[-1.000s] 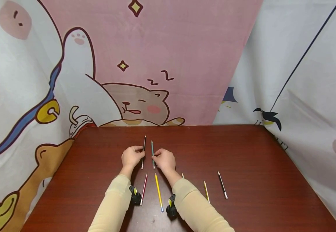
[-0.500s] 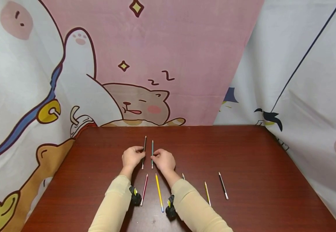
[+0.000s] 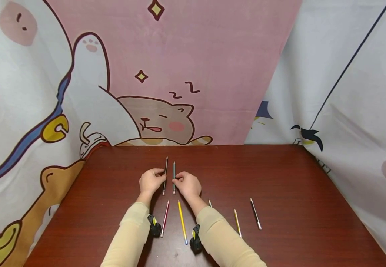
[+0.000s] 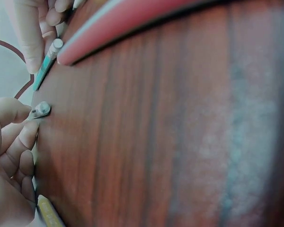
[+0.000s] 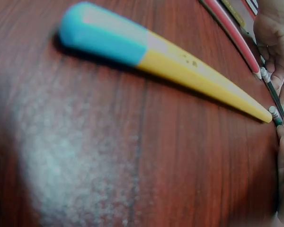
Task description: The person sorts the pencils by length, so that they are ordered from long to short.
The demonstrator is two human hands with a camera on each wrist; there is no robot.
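Observation:
In the head view my left hand (image 3: 150, 181) pinches a black pencil (image 3: 166, 165) between thumb and finger. My right hand (image 3: 189, 184) pinches a teal-green pencil (image 3: 174, 170) just right of it. Both pencils lie on the table, points away from me, with a narrow gap between them. A red pencil (image 3: 165, 217) and a yellow pencil (image 3: 182, 222) lie nearer to me, between my forearms. In the left wrist view the teal-green pencil's eraser end (image 4: 55, 46) shows beyond my left hand (image 4: 12, 156). The yellow pencil (image 5: 189, 71) looms large in the right wrist view.
Right of my right forearm lie a gold-and-white pencil (image 3: 237, 221) and another black pencil (image 3: 255, 213). One more pencil tip (image 3: 210, 202) pokes out beside that forearm. A yellowish pencil (image 4: 49, 213) lies beside my left hand. Cartoon-printed cloth (image 3: 213, 74) hangs behind the brown table (image 3: 296, 185).
The eraser end of the teal-green pencil has swung slightly left, so it lies straighter beside the black pencil. My right fingers shifted a little left with it; my left hand stayed still.

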